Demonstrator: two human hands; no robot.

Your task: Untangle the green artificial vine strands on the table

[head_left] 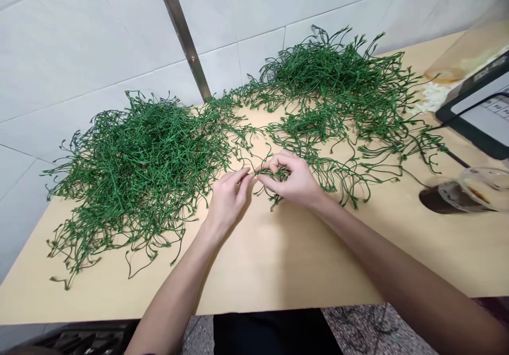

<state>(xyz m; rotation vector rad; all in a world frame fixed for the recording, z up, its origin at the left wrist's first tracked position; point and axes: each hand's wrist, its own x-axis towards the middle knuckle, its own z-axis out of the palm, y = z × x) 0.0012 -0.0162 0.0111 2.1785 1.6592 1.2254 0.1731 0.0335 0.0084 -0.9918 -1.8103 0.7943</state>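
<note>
My left hand (228, 196) and my right hand (292, 177) meet over the middle of the table, fingertips pinched close together. Between them runs a thin green artificial stem (260, 173), part of it hidden by the fingers. More green stems show behind and under my right hand. To the left lies a large tangled pile of green plastic stems (147, 153), each with small forked tips. Another heap of the same stems (322, 66) lies at the back right, with looser strands spreading toward my right hand.
A plastic cup (457, 196) with dark liquid is at the right. Behind it sit a dark-edged device (481, 105) and small white pieces (435, 97) by a clear bag. A metal bracket (185, 39) is fixed to the tiled wall. The wooden tabletop (246, 275) ends near my body.
</note>
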